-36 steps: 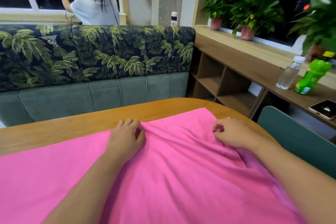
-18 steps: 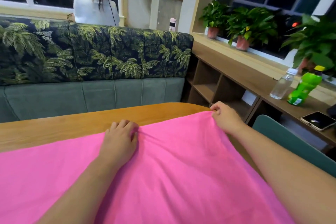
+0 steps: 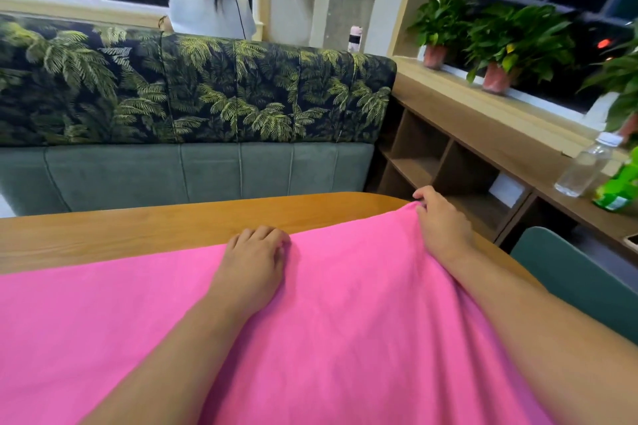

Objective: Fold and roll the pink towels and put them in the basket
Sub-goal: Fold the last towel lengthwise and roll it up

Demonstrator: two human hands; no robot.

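Note:
A large pink towel [image 3: 345, 321] lies spread flat over the wooden table [image 3: 138, 231], covering most of its near part. My left hand [image 3: 252, 259] rests on the towel's far edge near the middle, fingers curled down onto the cloth. My right hand [image 3: 442, 224] pinches the towel's far right corner at the table's right edge. No basket is in view.
A sofa [image 3: 193, 114] with a palm-leaf back stands behind the table, and a person [image 3: 210, 7] stands beyond it at the window. To the right run a wooden shelf [image 3: 483, 155] with a clear bottle [image 3: 583, 166], a green bottle [image 3: 618, 190] and potted plants [image 3: 497, 45]. A teal chair [image 3: 580, 279] sits at right.
My right hand has drawn the towel's corner out to the far right, smoothing the wrinkles. My left hand has stayed on the far edge. The camera view has tilted slightly.

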